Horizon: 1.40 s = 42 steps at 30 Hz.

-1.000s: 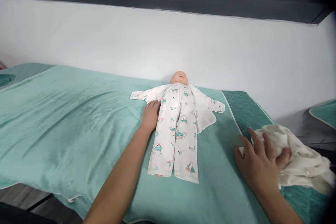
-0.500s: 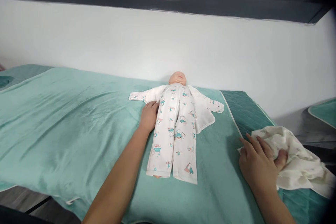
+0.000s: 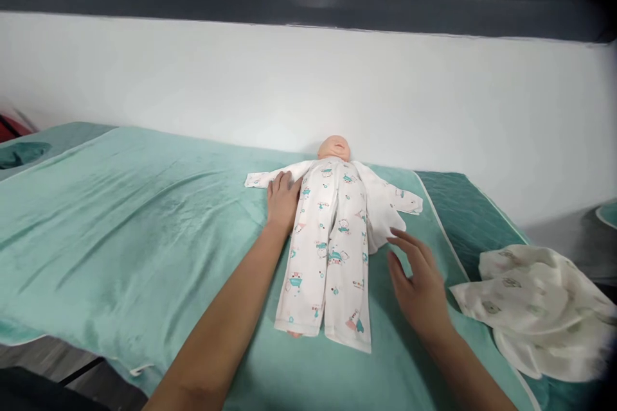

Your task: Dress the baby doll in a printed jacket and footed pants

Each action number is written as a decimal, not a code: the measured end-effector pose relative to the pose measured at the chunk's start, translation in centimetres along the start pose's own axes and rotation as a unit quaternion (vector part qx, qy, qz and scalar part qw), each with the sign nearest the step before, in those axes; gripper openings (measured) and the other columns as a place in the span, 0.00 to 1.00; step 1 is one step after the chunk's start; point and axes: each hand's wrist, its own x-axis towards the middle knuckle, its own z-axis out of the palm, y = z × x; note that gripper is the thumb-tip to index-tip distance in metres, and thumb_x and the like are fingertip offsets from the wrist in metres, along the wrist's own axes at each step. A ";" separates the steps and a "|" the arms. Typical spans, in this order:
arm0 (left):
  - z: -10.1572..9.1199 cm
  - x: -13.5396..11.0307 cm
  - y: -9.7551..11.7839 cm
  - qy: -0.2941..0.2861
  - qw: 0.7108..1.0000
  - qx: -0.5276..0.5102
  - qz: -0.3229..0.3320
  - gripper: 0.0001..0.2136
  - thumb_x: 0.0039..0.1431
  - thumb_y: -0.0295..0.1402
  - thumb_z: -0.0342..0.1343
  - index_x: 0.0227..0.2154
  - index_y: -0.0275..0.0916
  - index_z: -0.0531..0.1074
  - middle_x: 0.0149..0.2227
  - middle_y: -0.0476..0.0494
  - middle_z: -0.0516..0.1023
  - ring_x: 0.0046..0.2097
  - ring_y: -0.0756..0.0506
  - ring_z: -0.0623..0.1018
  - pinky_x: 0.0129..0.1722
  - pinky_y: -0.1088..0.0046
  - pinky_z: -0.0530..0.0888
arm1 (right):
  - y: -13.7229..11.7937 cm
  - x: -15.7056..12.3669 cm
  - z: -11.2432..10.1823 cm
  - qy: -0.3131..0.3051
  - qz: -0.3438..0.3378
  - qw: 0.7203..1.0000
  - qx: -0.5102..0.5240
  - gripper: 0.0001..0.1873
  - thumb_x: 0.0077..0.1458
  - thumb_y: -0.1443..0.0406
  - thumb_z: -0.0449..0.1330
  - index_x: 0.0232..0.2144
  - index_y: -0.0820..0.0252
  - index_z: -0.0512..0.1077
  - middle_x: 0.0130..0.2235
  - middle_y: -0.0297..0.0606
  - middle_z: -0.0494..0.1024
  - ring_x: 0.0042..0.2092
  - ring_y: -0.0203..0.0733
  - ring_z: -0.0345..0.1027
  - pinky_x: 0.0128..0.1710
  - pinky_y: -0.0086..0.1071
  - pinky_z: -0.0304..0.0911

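A baby doll (image 3: 334,148) lies face up on a green blanket (image 3: 159,218), its head by the wall. White printed baby trousers (image 3: 332,237) lie over its front, and a white long-sleeved baby top (image 3: 385,205) spreads out beneath them. My left hand (image 3: 283,202) rests against the left side of the trousers near the waist, fingers stretched out; its fingertips touch the top. My right hand (image 3: 418,282) hovers right of the trouser legs, fingers apart with nothing in them, close to the top's lower corner.
A crumpled cream cloth (image 3: 544,308) lies at the right on a darker green quilted mat (image 3: 450,205). Behind the blanket rises a white wall (image 3: 241,83) below a dark window frame (image 3: 366,3). Floor (image 3: 43,359) shows at the lower left.
My right hand has left the cream cloth at the right and moved left toward the doll, empty. My left hand stays beside the trousers. The view has shifted slightly.
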 end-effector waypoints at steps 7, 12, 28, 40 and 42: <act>1.0 3.9 -1.3 0.002 1.000 -0.020 0.002 0.23 0.68 0.35 0.43 0.63 0.58 0.61 0.66 0.43 0.62 0.67 0.36 0.60 0.65 0.37 0.49 | -6.1 15.7 8.2 -0.105 -0.061 0.993 -0.008 0.18 0.61 0.65 0.53 0.53 0.59 0.67 0.59 0.47 0.70 0.62 0.52 0.59 0.61 0.47 0.56; 0.9 5.4 -2.8 0.018 0.995 -0.096 0.004 0.22 0.59 0.29 0.52 0.55 0.51 0.73 0.58 0.48 0.74 0.59 0.41 0.70 0.64 0.57 0.60 | -6.9 22.5 13.6 -0.238 -0.058 0.953 -0.176 0.22 0.58 0.69 0.50 0.55 0.66 0.65 0.56 0.53 0.71 0.56 0.57 0.64 0.54 0.47 0.59; 1.0 6.0 -4.4 0.037 0.982 -0.124 -0.135 0.15 0.60 0.35 0.51 0.48 0.45 0.75 0.48 0.45 0.80 0.52 0.39 0.76 0.54 0.60 0.67 | -6.0 23.6 14.8 -0.362 -0.187 0.895 -0.181 0.18 0.62 0.66 0.49 0.50 0.61 0.72 0.51 0.48 0.75 0.51 0.50 0.68 0.46 0.37 0.61; 0.9 5.8 -4.1 0.009 0.993 -0.075 -0.086 0.23 0.61 0.31 0.50 0.60 0.48 0.66 0.53 0.44 0.76 0.55 0.39 0.74 0.53 0.61 0.67 | -8.0 26.6 19.2 -0.497 -0.181 0.817 -0.230 0.09 0.54 0.61 0.60 0.36 0.60 0.76 0.35 0.45 0.79 0.35 0.50 0.74 0.33 0.36 0.64; 0.8 5.7 -4.1 0.014 0.994 -0.071 -0.086 0.23 0.61 0.31 0.51 0.59 0.46 0.67 0.51 0.43 0.77 0.54 0.38 0.74 0.52 0.61 0.68 | -7.7 26.7 19.0 -0.494 -0.182 0.819 -0.227 0.11 0.55 0.59 0.60 0.38 0.58 0.76 0.35 0.44 0.79 0.36 0.50 0.75 0.34 0.37 0.64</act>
